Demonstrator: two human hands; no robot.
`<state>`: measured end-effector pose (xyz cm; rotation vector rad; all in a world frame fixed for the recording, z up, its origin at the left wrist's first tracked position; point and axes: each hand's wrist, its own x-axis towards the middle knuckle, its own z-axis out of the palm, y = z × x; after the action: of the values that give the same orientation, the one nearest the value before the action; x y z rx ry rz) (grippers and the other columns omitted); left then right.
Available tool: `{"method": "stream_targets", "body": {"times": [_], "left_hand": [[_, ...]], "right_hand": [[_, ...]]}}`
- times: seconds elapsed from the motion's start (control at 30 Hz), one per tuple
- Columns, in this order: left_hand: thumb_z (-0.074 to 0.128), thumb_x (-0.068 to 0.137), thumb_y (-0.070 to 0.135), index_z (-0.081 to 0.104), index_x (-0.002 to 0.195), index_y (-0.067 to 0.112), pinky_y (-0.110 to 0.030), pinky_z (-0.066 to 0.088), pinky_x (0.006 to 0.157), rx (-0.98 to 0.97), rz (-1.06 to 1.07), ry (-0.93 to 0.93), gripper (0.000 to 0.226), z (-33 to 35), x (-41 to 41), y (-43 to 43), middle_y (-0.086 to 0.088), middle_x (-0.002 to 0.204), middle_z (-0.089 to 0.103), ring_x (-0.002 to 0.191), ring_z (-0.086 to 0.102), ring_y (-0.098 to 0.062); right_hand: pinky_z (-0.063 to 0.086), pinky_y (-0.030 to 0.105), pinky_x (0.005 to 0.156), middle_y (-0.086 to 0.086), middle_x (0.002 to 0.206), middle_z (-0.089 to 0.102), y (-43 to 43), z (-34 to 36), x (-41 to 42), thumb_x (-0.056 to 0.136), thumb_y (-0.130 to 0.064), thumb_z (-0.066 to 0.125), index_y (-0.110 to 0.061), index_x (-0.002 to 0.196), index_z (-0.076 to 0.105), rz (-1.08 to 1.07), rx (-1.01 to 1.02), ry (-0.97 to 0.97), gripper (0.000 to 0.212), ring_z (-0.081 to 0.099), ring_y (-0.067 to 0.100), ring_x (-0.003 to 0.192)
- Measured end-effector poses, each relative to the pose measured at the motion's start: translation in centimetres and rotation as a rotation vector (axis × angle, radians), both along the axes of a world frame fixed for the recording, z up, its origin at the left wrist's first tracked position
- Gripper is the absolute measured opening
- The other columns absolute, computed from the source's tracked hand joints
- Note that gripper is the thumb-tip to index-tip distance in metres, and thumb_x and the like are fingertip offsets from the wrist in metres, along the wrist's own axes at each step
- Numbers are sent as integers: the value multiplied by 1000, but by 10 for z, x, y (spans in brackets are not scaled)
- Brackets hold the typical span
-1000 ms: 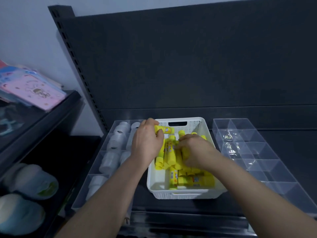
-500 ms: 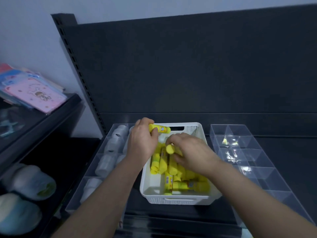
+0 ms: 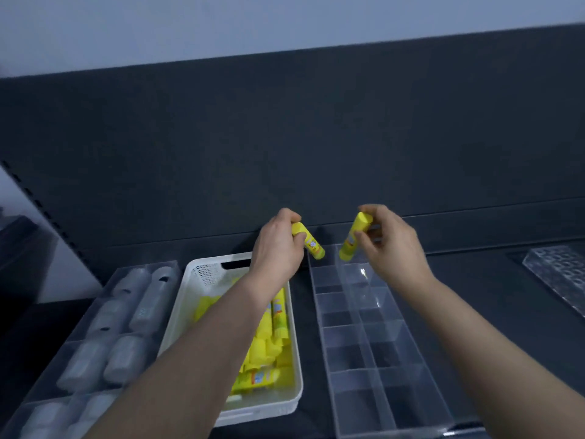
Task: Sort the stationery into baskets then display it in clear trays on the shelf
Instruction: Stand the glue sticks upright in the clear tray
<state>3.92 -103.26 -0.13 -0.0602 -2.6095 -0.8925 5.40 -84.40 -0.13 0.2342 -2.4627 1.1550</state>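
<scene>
A white basket (image 3: 202,282) on the dark shelf holds several yellow glue sticks (image 3: 274,334). To its right lies a clear divided tray (image 3: 357,331) with bare compartments. My left hand (image 3: 278,248) grips one yellow glue stick (image 3: 311,243) above the gap between the basket and the tray's far left corner. My right hand (image 3: 391,240) pinches a second yellow glue stick (image 3: 353,239), tilted, over the tray's far compartments.
Left of the basket stands another clear tray (image 3: 79,340) filled with several white tape rolls. A clear perforated holder (image 3: 560,270) lies at the far right. The dark back panel (image 3: 285,147) rises behind everything.
Both hands have lifted out of the basket, each with a glue stick, and moved right toward the clear tray. The view has shifted right.
</scene>
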Motion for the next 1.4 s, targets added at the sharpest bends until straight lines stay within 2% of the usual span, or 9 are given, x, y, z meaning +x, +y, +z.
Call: {"method": "stream_targets", "body": {"times": [0.13,0.3,0.4,0.57,0.67,0.97,1.1,1.23,1.4], "left_hand": [[57,93,16,56,123,16,-30,41,81,-177,3,-87,30,-9,-23,21,-5,119,58,108,56,-26],[57,92,12,56,121,12,-35,43,78,-319,7,-150,29,-29,-37,33,-10,113,61,101,59,-29],[61,90,14,59,107,10,-31,40,71,-236,36,-102,18,-35,-38,35,-9,99,64,91,61,-27],[66,82,5,66,91,7,-35,48,72,-110,33,11,10,-36,-31,20,-7,90,62,82,60,-25],[64,80,2,66,89,6,-35,49,72,-105,33,49,10,-34,-22,6,-8,90,62,81,61,-26],[56,82,-2,67,89,8,-38,50,77,-98,111,66,17,-33,7,-27,-5,96,64,85,63,-23],[56,82,0,69,94,13,-39,50,77,-139,144,21,21,-31,18,-49,-5,97,67,90,62,-24],[58,80,2,69,88,18,-39,52,74,-93,151,-103,21,-28,33,-68,4,81,69,83,64,-22],[63,79,10,70,86,20,-33,51,79,-88,142,-247,14,-25,56,-83,5,78,67,88,65,-21]], "right_hand": [[52,38,84,-6,105,60,8,-2,-26,85,-14,63,-24,122,55,44,37,-15,39,65,13,87],[51,38,81,-7,98,66,5,-16,-49,84,-18,65,-24,119,48,117,89,-31,40,65,17,90],[51,36,76,-5,94,64,2,-25,-57,84,-17,65,-24,112,50,159,104,-18,33,64,16,85],[50,33,72,-2,98,61,-10,-31,-67,84,-15,64,-21,114,52,218,202,-1,33,62,20,86],[44,32,68,2,99,58,-16,-38,-70,84,-13,60,-19,114,51,217,277,-51,32,59,26,87],[47,36,69,2,110,57,-23,-53,-63,87,-23,56,-26,126,47,126,470,-126,39,62,31,94],[42,31,64,-2,113,55,-25,-41,-46,87,-21,58,-27,126,49,72,501,-24,41,59,25,97],[42,30,68,-3,114,57,-46,-29,-23,88,-20,59,-24,118,58,147,506,75,31,56,23,104],[37,27,60,-2,92,65,-80,-35,14,83,-17,62,-23,96,68,277,491,138,16,61,23,92]]}}
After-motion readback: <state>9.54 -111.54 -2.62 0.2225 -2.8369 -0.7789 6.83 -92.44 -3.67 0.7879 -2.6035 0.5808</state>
